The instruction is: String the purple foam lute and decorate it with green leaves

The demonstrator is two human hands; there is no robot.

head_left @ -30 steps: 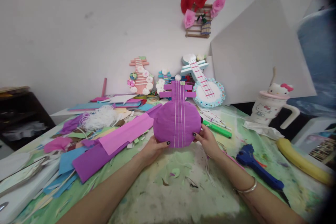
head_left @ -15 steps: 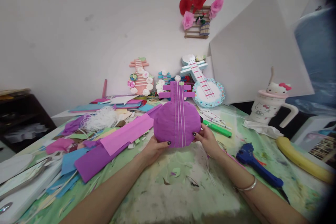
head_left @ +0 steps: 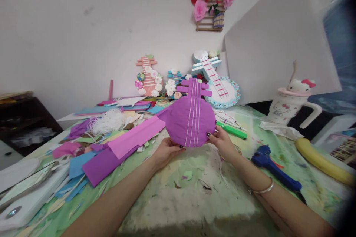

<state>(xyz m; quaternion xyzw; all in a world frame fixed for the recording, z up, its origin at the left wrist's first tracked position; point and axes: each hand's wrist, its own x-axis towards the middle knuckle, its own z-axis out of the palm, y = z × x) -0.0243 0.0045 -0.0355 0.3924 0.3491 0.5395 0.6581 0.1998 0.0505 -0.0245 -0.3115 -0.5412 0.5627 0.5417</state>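
Purple-bodied, a model lute [head_left: 180, 123] is resting between the left hand [head_left: 167, 152], fingers gripping its bottom edge, and the right hand [head_left: 223, 143], fingers pinching its lower right.

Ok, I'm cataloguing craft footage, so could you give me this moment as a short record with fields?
Held: purple instrument model, white strings down its front
Left hand: at its bottom edge
Right hand: at its lower right
Left side: tangled white cord
Right side: blue tool, banana
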